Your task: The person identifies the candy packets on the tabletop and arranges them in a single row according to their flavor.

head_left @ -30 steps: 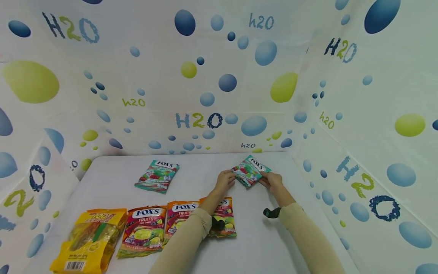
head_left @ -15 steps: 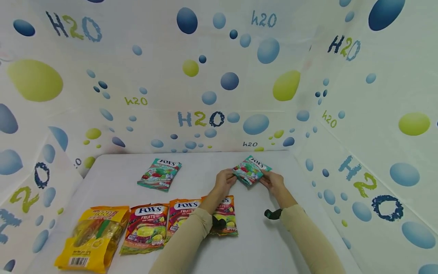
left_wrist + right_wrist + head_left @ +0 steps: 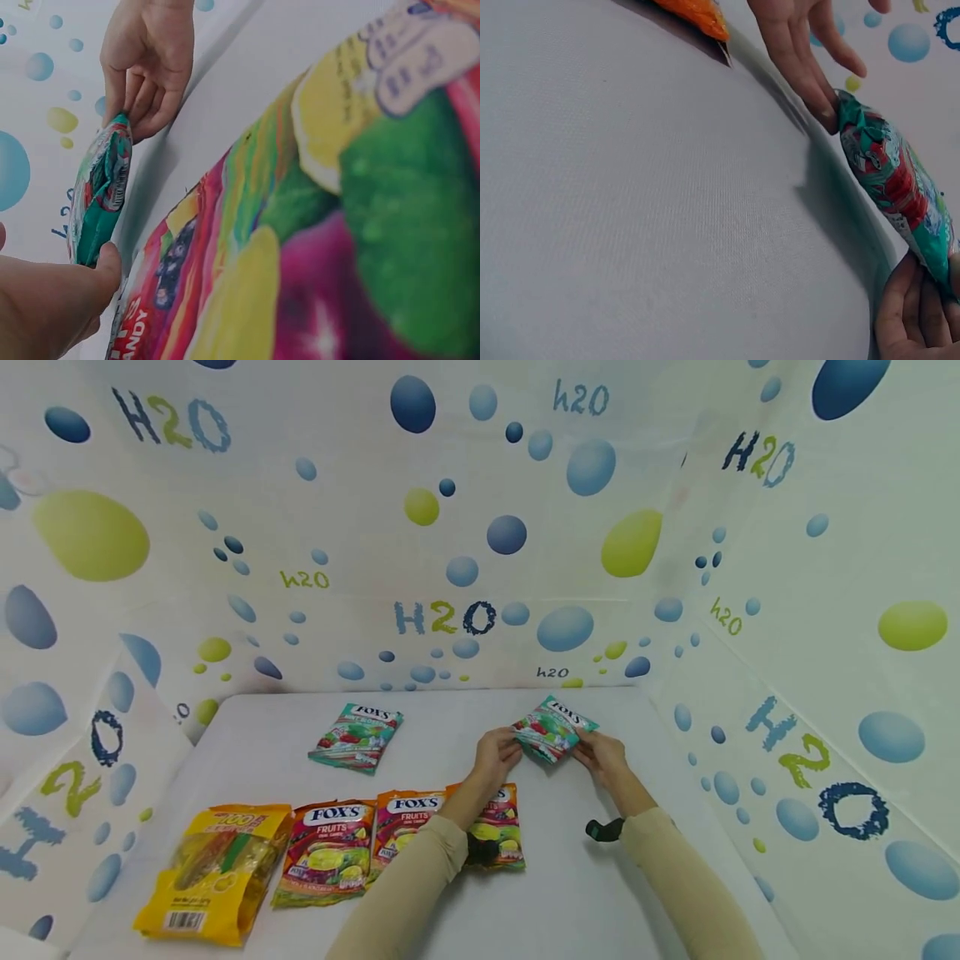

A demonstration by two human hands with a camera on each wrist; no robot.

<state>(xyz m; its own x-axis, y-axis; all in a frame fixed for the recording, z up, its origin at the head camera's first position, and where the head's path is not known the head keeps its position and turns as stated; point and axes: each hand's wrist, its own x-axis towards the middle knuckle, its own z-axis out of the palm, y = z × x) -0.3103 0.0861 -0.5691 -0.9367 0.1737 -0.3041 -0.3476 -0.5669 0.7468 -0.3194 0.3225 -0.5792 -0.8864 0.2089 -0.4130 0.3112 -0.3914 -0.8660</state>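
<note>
A green Fox's candy bag [image 3: 553, 729] is held tilted near the back right of the table, one hand at each side. My left hand [image 3: 495, 756] pinches its left corner. At the opposite corner, my right hand [image 3: 606, 757] grips it between thumb and fingers. In the right wrist view the bag [image 3: 896, 176] is edge-on, its shadow falling on the white surface below. The left wrist view shows the bag's crimped green side [image 3: 105, 184] between both hands. A second green Fox's bag [image 3: 357, 737] lies farther left.
Under my left forearm lies a red-orange Fox's Fruits bag [image 3: 506, 835], partly covered. Two more Fruits bags [image 3: 327, 853] [image 3: 401, 827] lie left of it, then a yellow candy bag [image 3: 217, 872]. Patterned sheets [image 3: 337, 527] wall in the white table [image 3: 570, 877].
The head view has shifted slightly, so everything sits a little farther right and higher. Both hands keep the green candy bag in nearly the same place.
</note>
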